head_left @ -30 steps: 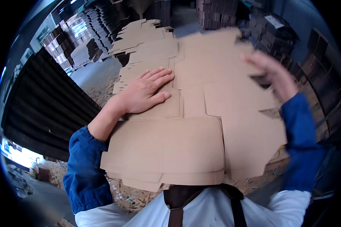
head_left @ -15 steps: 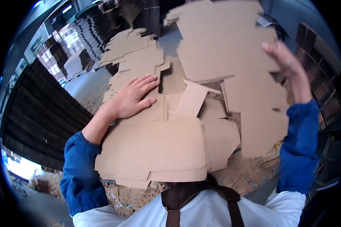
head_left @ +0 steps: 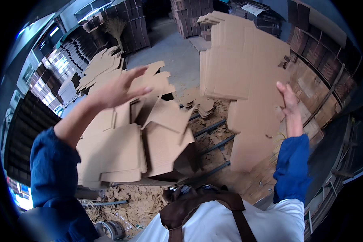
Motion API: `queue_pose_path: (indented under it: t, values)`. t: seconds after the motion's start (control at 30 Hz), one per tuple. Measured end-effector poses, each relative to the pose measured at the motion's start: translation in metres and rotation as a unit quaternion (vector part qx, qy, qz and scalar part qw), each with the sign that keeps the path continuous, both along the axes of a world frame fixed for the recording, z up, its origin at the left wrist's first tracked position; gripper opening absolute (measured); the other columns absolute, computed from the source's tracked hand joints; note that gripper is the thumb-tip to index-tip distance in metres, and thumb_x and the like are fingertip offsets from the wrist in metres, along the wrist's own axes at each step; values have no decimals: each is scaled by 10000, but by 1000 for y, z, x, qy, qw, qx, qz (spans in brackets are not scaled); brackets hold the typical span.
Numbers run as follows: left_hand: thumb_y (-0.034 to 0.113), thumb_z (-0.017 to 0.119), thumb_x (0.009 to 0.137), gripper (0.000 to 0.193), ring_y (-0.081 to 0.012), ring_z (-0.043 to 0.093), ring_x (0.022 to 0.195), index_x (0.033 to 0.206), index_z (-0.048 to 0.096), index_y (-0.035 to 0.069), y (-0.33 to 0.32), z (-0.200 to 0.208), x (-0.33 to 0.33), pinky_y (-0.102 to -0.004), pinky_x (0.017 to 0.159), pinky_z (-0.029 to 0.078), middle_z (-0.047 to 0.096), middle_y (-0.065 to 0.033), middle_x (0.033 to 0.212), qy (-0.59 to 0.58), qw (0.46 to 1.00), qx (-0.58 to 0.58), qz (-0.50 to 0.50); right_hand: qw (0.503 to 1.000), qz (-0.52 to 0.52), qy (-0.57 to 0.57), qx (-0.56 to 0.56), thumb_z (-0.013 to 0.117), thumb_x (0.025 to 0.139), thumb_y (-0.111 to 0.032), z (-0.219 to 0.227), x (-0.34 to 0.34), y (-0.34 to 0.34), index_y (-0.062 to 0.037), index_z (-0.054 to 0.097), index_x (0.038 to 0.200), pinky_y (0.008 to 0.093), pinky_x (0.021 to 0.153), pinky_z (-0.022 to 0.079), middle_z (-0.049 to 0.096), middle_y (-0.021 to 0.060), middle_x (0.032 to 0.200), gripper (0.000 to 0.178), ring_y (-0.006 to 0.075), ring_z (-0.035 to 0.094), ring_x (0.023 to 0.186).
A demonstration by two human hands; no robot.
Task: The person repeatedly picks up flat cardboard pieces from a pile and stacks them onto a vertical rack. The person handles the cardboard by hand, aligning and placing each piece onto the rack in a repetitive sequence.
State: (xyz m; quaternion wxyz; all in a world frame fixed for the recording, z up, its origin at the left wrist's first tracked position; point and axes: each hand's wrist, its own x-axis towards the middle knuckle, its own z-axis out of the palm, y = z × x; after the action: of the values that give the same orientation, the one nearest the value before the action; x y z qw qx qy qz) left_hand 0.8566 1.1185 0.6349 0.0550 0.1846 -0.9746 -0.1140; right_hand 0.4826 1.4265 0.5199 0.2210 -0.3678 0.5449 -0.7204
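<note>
Grey floor [head_left: 167, 50] under loose brown cardboard scraps [head_left: 143, 205]

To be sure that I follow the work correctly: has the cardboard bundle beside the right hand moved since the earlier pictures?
Yes. The cardboard bundle moved right, away from the left cardboard pile; a gap showing scraps now separates them.

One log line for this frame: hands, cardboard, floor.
left hand: open, above cardboard stack | right hand: gripping cardboard bundle by its right edge | floor: cardboard scraps
</note>
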Motion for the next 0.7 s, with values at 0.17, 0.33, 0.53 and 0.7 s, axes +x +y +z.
queue_pose_path:
  t: [0.17,0.33,0.53,0.7]
  values:
    - [729,472,781,970,-294,440,1215,1367,324,-30,70,6,-168,-431,1028,337,477,-224,1254,110,943,312,44,998,50,5,-23,657,819,-311,-33,-17,47,32,479,1210,311,847,480,585,105,1111,550,179,577,998]
    - [446,774,696,718,-203,586,1006,1208,513,16,133,-52,-256,-338,842,501,591,-133,1120,150,822,547,-53,993,48,-103,12,686,798,-288,-101,-43,86,40,476,1209,320,866,470,576,114,1121,567,186,561,1023]
    - [234,746,769,524,-219,623,930,1178,538,-19,197,-123,-291,-340,793,532,626,-136,1057,147,822,549,-22,982,29,-168,83,707,798,-225,-169,-50,141,32,496,1197,311,877,450,587,82,1106,519,155,553,1016]
    - [200,702,793,334,-202,661,783,1025,615,-24,254,-163,-295,-323,735,543,680,-137,903,215,883,418,-15,979,-62,-153,118,676,816,-150,-209,-47,174,17,555,1120,290,829,460,610,56,1032,367,139,573,929]
